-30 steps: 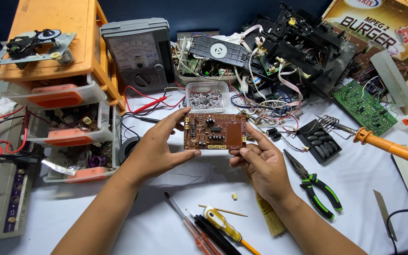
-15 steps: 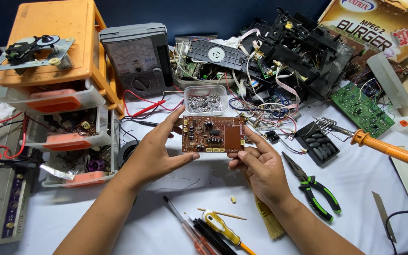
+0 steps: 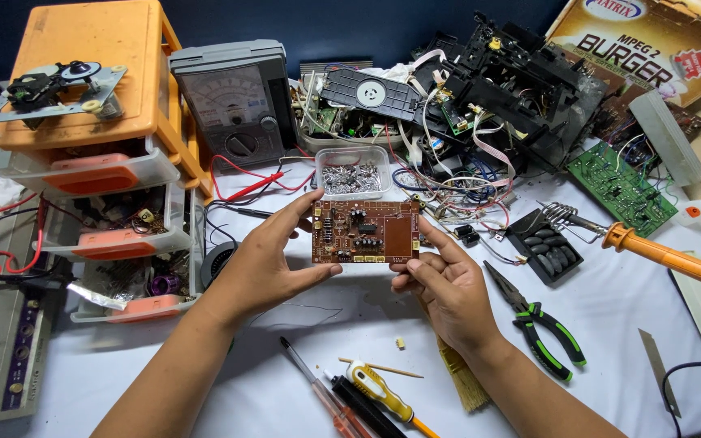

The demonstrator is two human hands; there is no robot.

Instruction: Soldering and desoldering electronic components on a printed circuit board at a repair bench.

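Both hands, left hand (image 3: 273,259) and right hand (image 3: 440,280), pinch a brown rectangular circuit board (image 3: 365,232) by its edges above the cluttered worktop (image 3: 626,324); a loosened grip could drop it.

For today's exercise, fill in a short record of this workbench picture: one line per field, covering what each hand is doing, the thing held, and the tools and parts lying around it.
Held item: brown circuit board, component side up, lifted above the white table
Left hand: grips the board's left edge
Right hand: grips the board's right edge
Behind board: clear tub of small metal parts; analog meter
Right of hands: green-handled pliers; orange-handled soldering iron; green circuit board
Left: orange drawer unit
Near edge: yellow screwdriver
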